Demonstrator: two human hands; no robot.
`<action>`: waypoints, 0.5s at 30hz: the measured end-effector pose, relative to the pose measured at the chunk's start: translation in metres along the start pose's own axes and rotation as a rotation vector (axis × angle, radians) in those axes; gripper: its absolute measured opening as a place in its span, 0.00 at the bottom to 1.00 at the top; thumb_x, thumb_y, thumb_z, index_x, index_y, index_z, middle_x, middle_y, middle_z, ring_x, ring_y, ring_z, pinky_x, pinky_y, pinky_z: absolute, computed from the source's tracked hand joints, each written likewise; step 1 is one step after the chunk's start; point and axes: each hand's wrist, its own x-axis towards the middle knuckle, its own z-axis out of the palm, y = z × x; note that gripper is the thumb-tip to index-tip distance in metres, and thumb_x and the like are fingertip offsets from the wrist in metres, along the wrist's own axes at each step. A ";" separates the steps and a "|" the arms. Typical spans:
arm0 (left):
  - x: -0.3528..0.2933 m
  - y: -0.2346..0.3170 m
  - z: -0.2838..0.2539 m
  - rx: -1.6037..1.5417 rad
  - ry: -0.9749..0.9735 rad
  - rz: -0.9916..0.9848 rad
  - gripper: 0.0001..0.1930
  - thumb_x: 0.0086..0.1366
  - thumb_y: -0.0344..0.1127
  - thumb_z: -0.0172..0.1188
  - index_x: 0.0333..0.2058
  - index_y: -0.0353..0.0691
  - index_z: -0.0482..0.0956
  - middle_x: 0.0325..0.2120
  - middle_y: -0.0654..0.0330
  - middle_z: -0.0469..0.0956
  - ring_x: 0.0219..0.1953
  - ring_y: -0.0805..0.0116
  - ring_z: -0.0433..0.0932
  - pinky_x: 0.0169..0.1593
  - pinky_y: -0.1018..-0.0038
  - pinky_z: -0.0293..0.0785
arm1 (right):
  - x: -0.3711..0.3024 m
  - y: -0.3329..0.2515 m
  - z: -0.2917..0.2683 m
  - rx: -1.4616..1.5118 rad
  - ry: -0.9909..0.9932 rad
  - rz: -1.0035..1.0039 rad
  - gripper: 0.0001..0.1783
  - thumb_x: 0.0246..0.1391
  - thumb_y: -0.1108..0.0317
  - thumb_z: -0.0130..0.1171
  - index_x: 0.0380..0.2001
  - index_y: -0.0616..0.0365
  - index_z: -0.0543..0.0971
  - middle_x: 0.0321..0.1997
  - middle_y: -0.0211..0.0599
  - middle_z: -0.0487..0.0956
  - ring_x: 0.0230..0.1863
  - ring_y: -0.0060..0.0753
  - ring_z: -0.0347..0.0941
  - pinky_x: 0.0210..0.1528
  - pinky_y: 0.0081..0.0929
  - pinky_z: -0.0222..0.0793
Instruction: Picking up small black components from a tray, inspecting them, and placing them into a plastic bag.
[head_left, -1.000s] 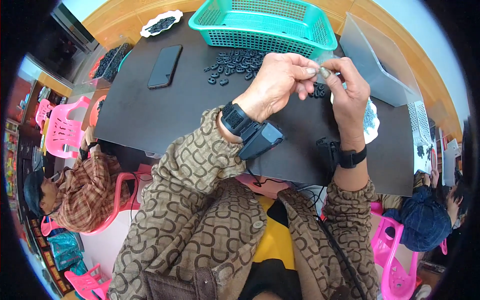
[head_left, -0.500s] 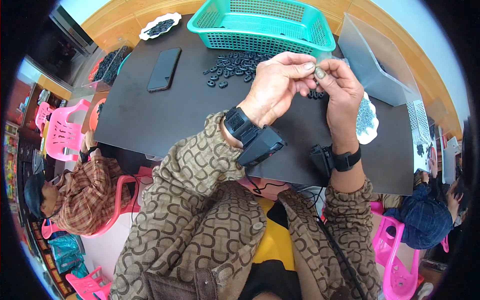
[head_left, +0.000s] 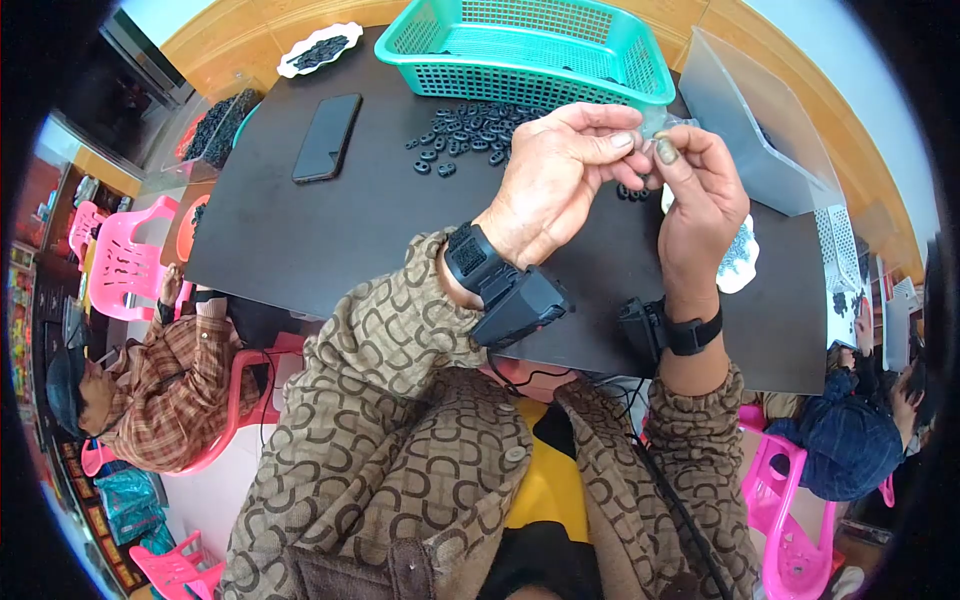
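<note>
My left hand (head_left: 555, 175) is raised over the table, thumb and fingers pinched together. Close by on its right, my right hand (head_left: 703, 195) also pinches, thumb tip against forefinger. What either pinch holds is too small to make out. Beneath and left of my left hand lies a loose pile of small black oval pieces (head_left: 470, 130) with two holes each. A few more such pieces (head_left: 632, 192) show between my hands. Partly behind my right hand sits a white scalloped plate (head_left: 742, 278) of tiny grey-blue parts (head_left: 740, 248).
A green basket (head_left: 520, 82) stands at the far edge, a translucent bin (head_left: 750, 110) right of it. A phone (head_left: 327, 138) and a white dish (head_left: 290, 68) of black pieces (head_left: 322, 52) lie left. People sit at left (head_left: 175, 390) and right (head_left: 845, 440).
My right hand has shifted a little to the right, so the fingertips of my two hands are farther apart. My left hand has hardly moved.
</note>
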 end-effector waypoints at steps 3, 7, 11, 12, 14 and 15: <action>0.003 0.001 -0.002 0.022 0.069 0.006 0.14 0.85 0.19 0.71 0.64 0.24 0.87 0.49 0.51 0.92 0.45 0.62 0.93 0.48 0.71 0.91 | -0.003 -0.006 0.007 0.010 -0.009 -0.005 0.08 0.84 0.78 0.69 0.59 0.70 0.89 0.51 0.35 0.93 0.47 0.20 0.86 0.51 0.20 0.79; 0.004 -0.002 -0.011 0.046 0.161 0.067 0.13 0.82 0.20 0.74 0.61 0.28 0.88 0.48 0.54 0.92 0.42 0.67 0.91 0.45 0.74 0.85 | -0.008 -0.003 0.020 -0.090 -0.070 0.034 0.08 0.85 0.76 0.69 0.59 0.69 0.89 0.52 0.37 0.93 0.47 0.20 0.85 0.51 0.20 0.79; 0.001 -0.003 -0.016 0.116 0.140 0.167 0.12 0.83 0.25 0.77 0.60 0.30 0.89 0.47 0.56 0.92 0.40 0.69 0.87 0.45 0.74 0.83 | -0.010 0.004 0.031 0.022 -0.088 0.084 0.09 0.85 0.75 0.68 0.58 0.70 0.89 0.51 0.40 0.93 0.46 0.22 0.85 0.50 0.21 0.79; 0.001 -0.004 -0.016 0.176 0.120 0.195 0.12 0.85 0.28 0.76 0.60 0.30 0.89 0.47 0.56 0.91 0.42 0.69 0.86 0.46 0.72 0.82 | -0.009 0.004 0.032 0.120 -0.091 0.108 0.09 0.86 0.75 0.67 0.58 0.71 0.89 0.51 0.40 0.93 0.45 0.24 0.86 0.50 0.22 0.80; 0.004 -0.014 -0.020 0.165 0.107 0.150 0.11 0.85 0.30 0.77 0.58 0.31 0.90 0.46 0.57 0.91 0.42 0.70 0.86 0.46 0.72 0.82 | -0.006 0.009 0.022 0.169 -0.092 0.117 0.09 0.86 0.76 0.67 0.59 0.71 0.88 0.51 0.41 0.93 0.45 0.25 0.86 0.50 0.23 0.80; 0.004 -0.015 -0.017 0.156 0.096 0.100 0.10 0.85 0.31 0.78 0.56 0.31 0.92 0.45 0.58 0.92 0.42 0.71 0.86 0.46 0.73 0.82 | -0.004 0.010 0.019 0.219 -0.089 0.129 0.09 0.86 0.76 0.66 0.59 0.71 0.88 0.51 0.42 0.93 0.44 0.26 0.86 0.49 0.24 0.81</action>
